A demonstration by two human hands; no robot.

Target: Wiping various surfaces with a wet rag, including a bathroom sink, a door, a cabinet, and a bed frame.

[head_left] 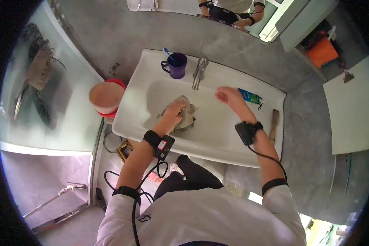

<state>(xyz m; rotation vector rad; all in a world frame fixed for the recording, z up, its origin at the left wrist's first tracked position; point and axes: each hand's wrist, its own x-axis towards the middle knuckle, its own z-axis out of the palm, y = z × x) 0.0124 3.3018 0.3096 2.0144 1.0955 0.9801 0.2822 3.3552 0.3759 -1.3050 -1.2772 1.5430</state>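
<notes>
Over the white washbasin (217,135), my left hand (174,113) is closed on a crumpled, wet-looking greyish cloth (187,119) left of the basin's middle. Part of the cloth is hidden under the fingers. My right hand (229,98) hovers to the right of the metal tap (199,74), its fingers curled together and slightly blurred, with nothing visible in them. Just beyond that hand lies a blue and green toothpaste tube (250,96). A dark purple mug (177,65) with a blue toothbrush (167,52) in it stands at the back left of the basin.
A brown wooden stick or brush handle (274,125) rests on the basin's right rim. Pink and red basins (107,97) are stacked at the left, near a glass panel (69,106). A mirror (172,6) hangs behind. Black cables (134,209) run along my arms.
</notes>
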